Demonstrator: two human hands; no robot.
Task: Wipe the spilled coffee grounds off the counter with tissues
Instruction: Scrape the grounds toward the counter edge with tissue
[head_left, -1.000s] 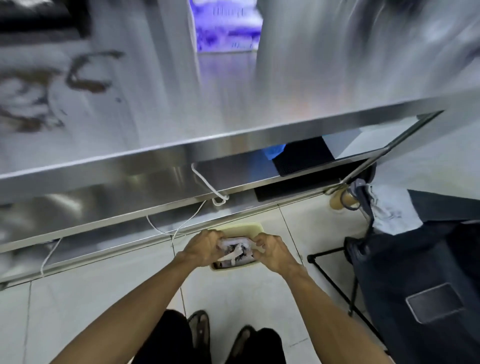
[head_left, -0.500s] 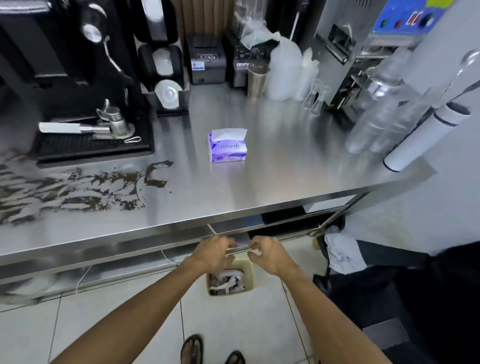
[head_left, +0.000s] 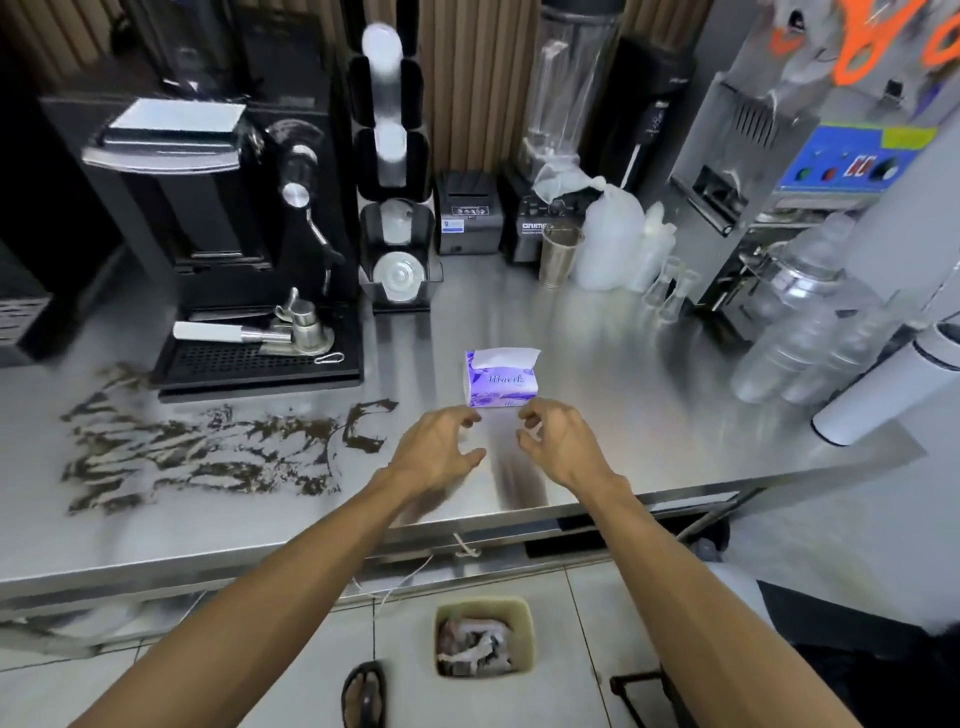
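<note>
**Both hands empty, just short of the tissue pack**

Your left hand (head_left: 441, 452) and right hand (head_left: 563, 441) hover side by side over the steel counter (head_left: 675, 441), with a small gap between them. Both hold nothing. The left has its fingers loosely spread with the thumb out, and the right has its fingers loosely curled.

The purple tissue pack (head_left: 501, 382) stands on the counter at twelve o'clock from your hands, just beyond the fingertips. A white tissue sticks up from its top. The blur hides whether any fingertip touches the pack.

The spilled coffee grounds (head_left: 208, 452) lie smeared in dark streaks at nine o'clock from your left hand, and the nearest streak ends close to it. The black coffee machine (head_left: 208, 208) stands at eleven o'clock behind the grounds, with its drip tray (head_left: 254, 358) just beside the streaks.

At six o'clock, on the floor below the counter edge, a small bin (head_left: 525, 616) holds crumpled tissues (head_left: 475, 644).
</note>
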